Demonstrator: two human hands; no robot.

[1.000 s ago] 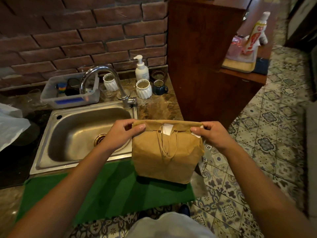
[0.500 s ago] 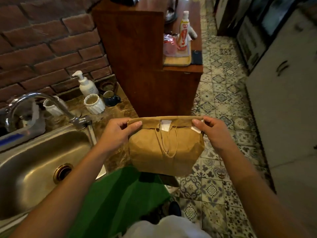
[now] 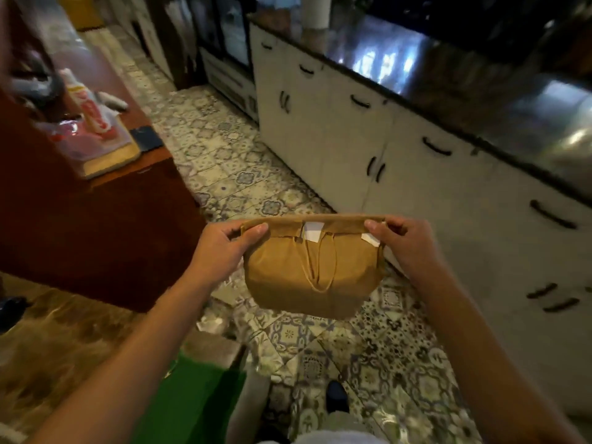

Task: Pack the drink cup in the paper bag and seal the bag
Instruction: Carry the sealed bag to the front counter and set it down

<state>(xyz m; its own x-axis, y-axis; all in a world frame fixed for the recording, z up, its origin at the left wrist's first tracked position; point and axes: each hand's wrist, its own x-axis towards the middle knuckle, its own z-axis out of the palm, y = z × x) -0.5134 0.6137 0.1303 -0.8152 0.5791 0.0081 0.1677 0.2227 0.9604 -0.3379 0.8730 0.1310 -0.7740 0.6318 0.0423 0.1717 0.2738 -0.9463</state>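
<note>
A brown paper bag (image 3: pixel 282 280) hangs in the air over the tiled floor, its top folded over and its string handles lying flat against the front. White tape pieces show under the fold at the middle and the right corner. My left hand (image 3: pixel 224 248) pinches the folded top's left corner. My right hand (image 3: pixel 403 241) pinches the right corner. The drink cup is hidden; the bag bulges as if full.
A dark wooden counter (image 3: pixel 96 213) stands at the left with a bottle (image 3: pixel 91 105) and a board on it. White cabinets (image 3: pixel 416 193) with black handles run along the right under a shiny dark worktop. A green mat (image 3: pixel 198 402) lies on the marble counter at bottom left.
The bag has been lifted off the green mat and carried right, away from the sink. My view has swung right to the floor and white cabinets. Both hands keep their hold.
</note>
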